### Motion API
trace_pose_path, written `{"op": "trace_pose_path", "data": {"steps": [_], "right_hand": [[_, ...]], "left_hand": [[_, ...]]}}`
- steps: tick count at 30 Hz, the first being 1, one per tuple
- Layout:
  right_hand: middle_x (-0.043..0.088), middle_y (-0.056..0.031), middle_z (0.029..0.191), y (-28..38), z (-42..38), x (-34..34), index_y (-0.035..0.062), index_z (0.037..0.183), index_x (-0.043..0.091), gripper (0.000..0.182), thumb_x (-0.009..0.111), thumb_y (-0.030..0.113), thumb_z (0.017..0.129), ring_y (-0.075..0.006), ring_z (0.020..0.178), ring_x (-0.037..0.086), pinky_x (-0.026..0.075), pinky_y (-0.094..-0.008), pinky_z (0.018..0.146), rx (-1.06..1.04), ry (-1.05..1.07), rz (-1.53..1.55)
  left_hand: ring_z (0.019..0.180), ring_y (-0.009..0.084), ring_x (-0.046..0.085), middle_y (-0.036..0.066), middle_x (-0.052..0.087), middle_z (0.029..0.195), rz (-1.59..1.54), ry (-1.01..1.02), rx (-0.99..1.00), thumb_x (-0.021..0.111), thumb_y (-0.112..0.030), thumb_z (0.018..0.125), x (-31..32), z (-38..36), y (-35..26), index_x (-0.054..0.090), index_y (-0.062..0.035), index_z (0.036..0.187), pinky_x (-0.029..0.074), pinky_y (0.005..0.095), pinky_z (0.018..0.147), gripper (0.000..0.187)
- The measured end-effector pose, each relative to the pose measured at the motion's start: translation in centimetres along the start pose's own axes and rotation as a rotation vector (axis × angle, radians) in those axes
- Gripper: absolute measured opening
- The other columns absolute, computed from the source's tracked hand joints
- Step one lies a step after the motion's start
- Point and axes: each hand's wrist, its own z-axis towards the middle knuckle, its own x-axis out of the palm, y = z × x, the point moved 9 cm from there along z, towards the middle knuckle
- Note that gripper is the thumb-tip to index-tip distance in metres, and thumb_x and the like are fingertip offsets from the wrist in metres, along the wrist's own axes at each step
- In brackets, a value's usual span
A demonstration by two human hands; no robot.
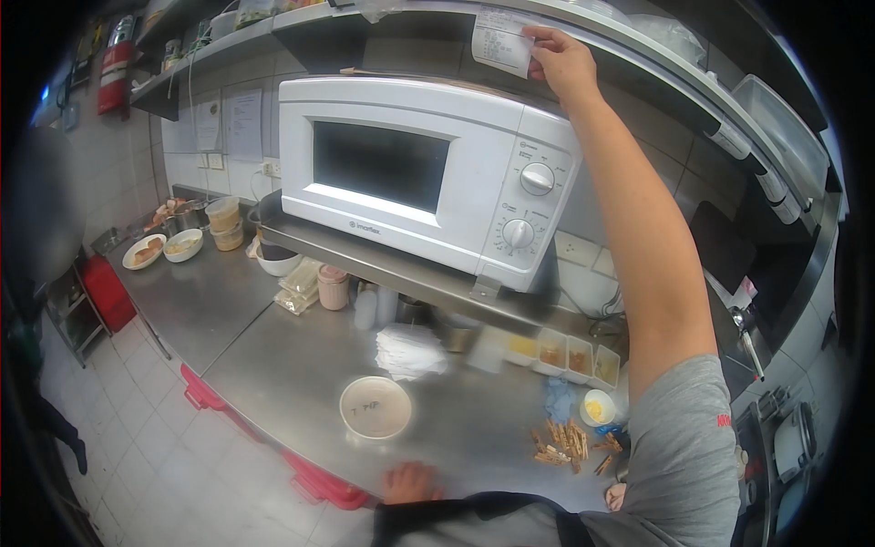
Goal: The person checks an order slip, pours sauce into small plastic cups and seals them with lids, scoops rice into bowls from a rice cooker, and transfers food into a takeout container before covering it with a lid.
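Observation:
Raised to the shelf edge above the microwave, my right hand (pixel 563 62) pinches a printed order slip (pixel 501 44) by its right side. The slip hangs against the front of the metal shelf (pixel 629 59). Low at the counter's front edge, my left hand (pixel 410 481) lies on the steel with its fingers apart and nothing in it. Just beyond that hand is a round, pale lid or tub (pixel 375 407) with dark handwriting on top. A white microwave (pixel 392 96) with two dials stands on a raised steel shelf, its door closed.
Small trays of ingredients (pixel 579 356), a bowl with yellow food (pixel 598 407) and wooden clothespins (pixel 565 445) are at the right. White papers (pixel 410 351) lie mid-counter. Food bowls (pixel 183 245) stand at the far left. Red containers (pixel 319 479) show below the counter. A blurred person (pixel 41 201) is at left.

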Motion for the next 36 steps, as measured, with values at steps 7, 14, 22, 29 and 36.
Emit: {"op": "trace_pose_path", "data": {"steps": [7,14,22,29,36], "right_hand": [[0.063,-0.0030,0.084,0.03,-0.01,0.08,0.0133,0.104,0.069,0.036,0.053,-0.003,0.076,-0.0093,0.064,0.060,0.053,-0.0229,0.061,-0.003,0.007,-0.010],[0.063,-0.0029,0.084,-0.07,0.11,0.11,0.0137,0.104,0.069,0.037,0.054,-0.004,0.075,-0.0091,0.063,0.059,0.054,-0.0230,0.061,-0.003,0.009,-0.015],[0.062,-0.0036,0.087,0.20,-0.19,0.08,0.0142,0.106,0.068,0.036,0.055,-0.002,0.077,-0.0098,0.066,0.059,0.053,-0.0230,0.063,0.003,0.008,-0.028],[0.063,-0.0030,0.084,0.02,0.06,0.07,0.0136,0.104,0.069,0.037,0.054,-0.004,0.076,-0.0090,0.064,0.059,0.053,-0.0230,0.062,-0.011,0.009,-0.017],[0.063,-0.0029,0.084,-0.15,0.17,0.06,0.0137,0.104,0.069,0.037,0.054,-0.004,0.075,-0.0090,0.064,0.059,0.054,-0.0229,0.062,0.000,0.008,-0.008]], "left_hand": [[0.117,0.0287,0.043,0.010,0.050,0.121,-0.014,-0.014,0.016,0.064,-0.041,0.072,0.42,-0.18,0.24,0.058,-0.0163,0.111,0.031,0.0546,0.095,0.046],[0.118,0.0287,0.043,0.010,0.050,0.121,0.002,0.001,0.012,0.065,-0.040,0.072,0.46,-0.15,0.22,0.058,-0.0168,0.110,0.031,0.0549,0.096,0.045],[0.117,0.0289,0.043,0.010,0.050,0.121,-0.008,0.002,0.014,0.066,-0.038,0.071,0.10,-0.06,0.10,0.059,-0.0169,0.109,0.031,0.0547,0.095,0.044],[0.115,0.0294,0.045,0.010,0.051,0.119,-0.006,-0.026,0.020,0.065,-0.039,0.070,0.03,-0.06,0.10,0.059,-0.0167,0.108,0.032,0.0535,0.095,0.044],[0.116,0.0300,0.045,0.010,0.051,0.119,-0.009,-0.032,0.030,0.065,-0.039,0.070,0.16,-0.09,0.16,0.060,-0.0165,0.108,0.033,0.0538,0.094,0.044]]}}
